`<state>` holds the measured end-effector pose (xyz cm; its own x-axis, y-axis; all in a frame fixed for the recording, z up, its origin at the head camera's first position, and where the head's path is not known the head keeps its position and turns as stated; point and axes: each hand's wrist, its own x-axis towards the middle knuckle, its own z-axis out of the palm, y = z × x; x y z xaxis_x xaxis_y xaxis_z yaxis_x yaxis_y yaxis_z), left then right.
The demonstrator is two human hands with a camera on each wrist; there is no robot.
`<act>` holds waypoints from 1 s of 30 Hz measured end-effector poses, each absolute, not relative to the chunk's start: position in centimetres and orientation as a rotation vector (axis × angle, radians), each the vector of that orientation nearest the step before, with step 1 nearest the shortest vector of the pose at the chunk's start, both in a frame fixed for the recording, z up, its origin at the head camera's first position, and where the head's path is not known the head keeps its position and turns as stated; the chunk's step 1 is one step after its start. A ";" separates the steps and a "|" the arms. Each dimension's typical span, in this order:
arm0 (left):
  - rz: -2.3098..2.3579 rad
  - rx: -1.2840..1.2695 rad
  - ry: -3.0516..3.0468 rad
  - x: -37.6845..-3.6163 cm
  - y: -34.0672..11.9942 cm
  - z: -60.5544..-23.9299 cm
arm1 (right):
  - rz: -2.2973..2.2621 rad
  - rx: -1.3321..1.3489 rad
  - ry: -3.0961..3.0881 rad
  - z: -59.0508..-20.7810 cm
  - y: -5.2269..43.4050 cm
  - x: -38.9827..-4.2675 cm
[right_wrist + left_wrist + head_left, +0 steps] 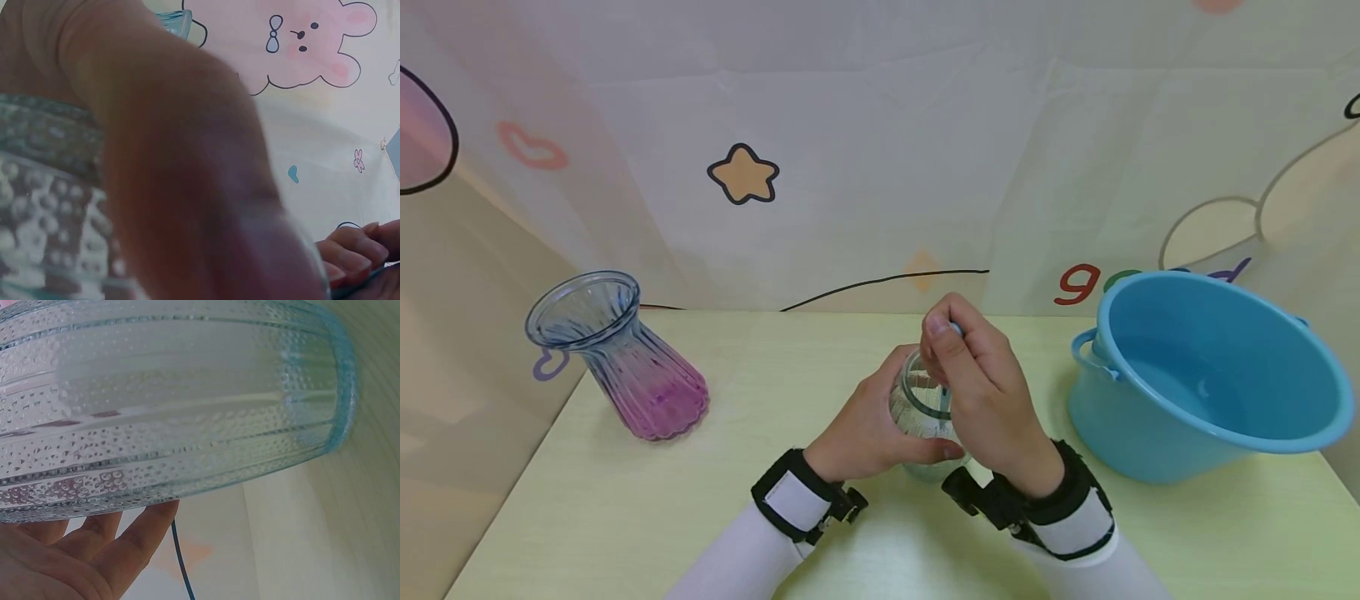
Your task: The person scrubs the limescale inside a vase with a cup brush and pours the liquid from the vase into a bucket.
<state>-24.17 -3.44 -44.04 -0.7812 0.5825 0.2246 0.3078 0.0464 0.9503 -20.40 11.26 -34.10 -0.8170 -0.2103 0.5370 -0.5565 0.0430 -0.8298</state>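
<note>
A clear glass jar (917, 421) with a wide mouth stands over the middle of the table. My left hand (865, 425) grips it from the left, thumb across the near side and fingers behind. Up close in the left wrist view, the jar (187, 394) has bumpy panels and a bluish base. My right hand (981, 392) is above the mouth and pinches a slim blue handle (957, 328) that points down into the jar. The handle's lower end is obscured by the hand and glass. In the right wrist view, the left thumb (187, 162) covers much of the jar.
At the left, a ribbed glass vase (655, 375) fades from blue to pink and leans in this view; a purple hook (550, 364) shows below its rim. To the right stands a light blue bucket (1150, 433) with a handle. A printed cloth (850, 167) hangs behind the table.
</note>
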 end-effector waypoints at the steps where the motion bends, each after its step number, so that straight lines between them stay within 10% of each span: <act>1: 1.810 0.913 2.096 -24.2 -3.4 -44.0 | 1.843 0.778 -2.058 -34.1 11.3 -20.4; 30: 1.794 0.859 2.082 -24.1 -3.5 -44.0 | 2.093 0.802 -1.774 -32.4 13.1 -19.8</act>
